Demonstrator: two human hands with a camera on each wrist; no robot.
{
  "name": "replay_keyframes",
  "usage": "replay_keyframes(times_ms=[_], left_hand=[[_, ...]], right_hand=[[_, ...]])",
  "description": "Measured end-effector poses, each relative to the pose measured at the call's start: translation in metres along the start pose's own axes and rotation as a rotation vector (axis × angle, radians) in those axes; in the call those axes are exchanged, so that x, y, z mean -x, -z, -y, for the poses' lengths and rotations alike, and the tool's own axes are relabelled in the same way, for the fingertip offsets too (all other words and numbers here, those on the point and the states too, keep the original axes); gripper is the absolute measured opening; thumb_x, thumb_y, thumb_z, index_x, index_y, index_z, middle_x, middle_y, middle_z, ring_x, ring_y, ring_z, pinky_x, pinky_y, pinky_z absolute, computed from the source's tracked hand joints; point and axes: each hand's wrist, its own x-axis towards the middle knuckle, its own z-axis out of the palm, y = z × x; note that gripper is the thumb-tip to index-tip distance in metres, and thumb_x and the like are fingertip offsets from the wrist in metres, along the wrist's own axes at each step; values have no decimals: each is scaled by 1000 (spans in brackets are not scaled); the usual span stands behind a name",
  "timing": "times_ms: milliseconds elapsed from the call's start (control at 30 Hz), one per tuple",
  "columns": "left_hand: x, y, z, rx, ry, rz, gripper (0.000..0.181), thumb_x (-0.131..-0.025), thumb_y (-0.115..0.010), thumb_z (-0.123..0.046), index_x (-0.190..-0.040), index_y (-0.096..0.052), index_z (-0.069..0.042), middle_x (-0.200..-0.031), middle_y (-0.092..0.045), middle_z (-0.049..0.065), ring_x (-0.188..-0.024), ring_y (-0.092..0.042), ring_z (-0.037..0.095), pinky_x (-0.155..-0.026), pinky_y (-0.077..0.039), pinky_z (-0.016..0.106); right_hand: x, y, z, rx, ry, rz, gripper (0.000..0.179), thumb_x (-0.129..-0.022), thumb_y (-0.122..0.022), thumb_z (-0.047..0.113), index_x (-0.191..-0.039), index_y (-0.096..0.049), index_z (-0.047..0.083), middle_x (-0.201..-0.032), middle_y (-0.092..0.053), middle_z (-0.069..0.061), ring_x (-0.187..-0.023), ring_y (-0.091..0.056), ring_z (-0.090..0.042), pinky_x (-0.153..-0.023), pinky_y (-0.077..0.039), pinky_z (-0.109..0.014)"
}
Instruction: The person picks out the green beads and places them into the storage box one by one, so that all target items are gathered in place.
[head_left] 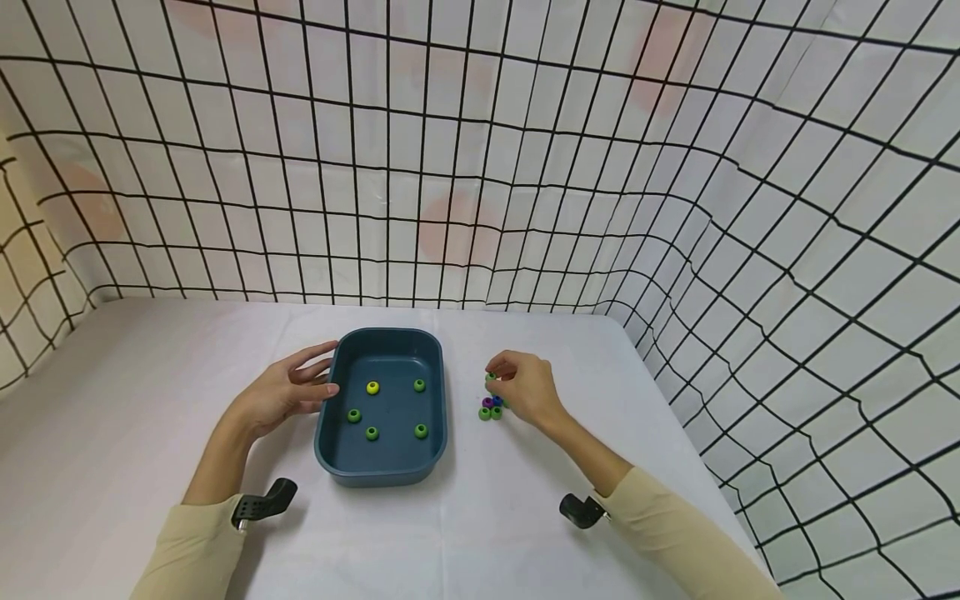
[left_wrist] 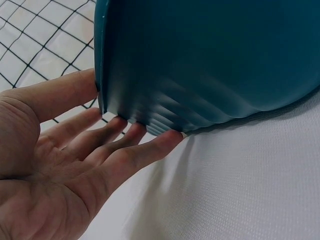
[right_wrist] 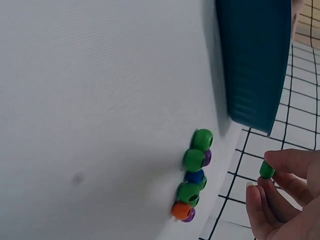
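Note:
A dark blue rectangular tray (head_left: 381,480) stands in front of the person, with one yellow bead (head_left: 372,388) and several green beads (head_left: 420,431) spread over its floor. My left hand (head_left: 276,395) rests at the tray's left side, its fingers fairly straight and fingertips against the outer wall (left_wrist: 200,95). Right of the tray, my right hand (head_left: 531,388) pinches a green bead (right_wrist: 267,170) between thumb and fingers, raised above the cloth. Under it lies a small cluster of beads: green (right_wrist: 189,192), blue (right_wrist: 194,176), purple (head_left: 487,402) and orange (right_wrist: 181,210).
White cloth (head_left: 502,517) covers the table. A white backdrop with a black grid (head_left: 465,179) rises behind and along the right side. Black wrist cameras (head_left: 266,502) are strapped at both sleeves.

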Motion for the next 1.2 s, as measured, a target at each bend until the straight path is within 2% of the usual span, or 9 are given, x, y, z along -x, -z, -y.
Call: replay_keyframes(times_ms=[233, 700, 1200], left_hand=[[0, -1, -1, -3, -2, 2, 84, -93, -70, -5, -163, -23, -13, -165, -23, 26, -141, -41, 48, -94, -59, 42], [0, -2, 0, -15, -5, -4, 84, -94, -70, -7, -162, -23, -13, -164, -24, 26, -142, -41, 48, -96, -57, 44], [-2, 0, 1, -13, -3, -5, 84, -93, -70, -7, -163, -22, -14, -164, -24, 25, -142, -41, 48, -96, -58, 44]], right_hand=[[-7, -6, 15, -26, 60, -6, 11, -82, -79, 5, -93, -76, 8, -91, -79, -6, -82, -71, -20, -77, -59, -37], [-14, -19, 38, -53, 109, -4, 12, -83, -79, 6, -95, -77, 5, -91, -79, -6, -81, -71, -20, -74, -59, -35], [-11, -40, 52, -56, 120, 110, 10, -86, -78, 8, -96, -76, 6, -86, -76, -5, -80, -70, -17, -69, -57, -27]])
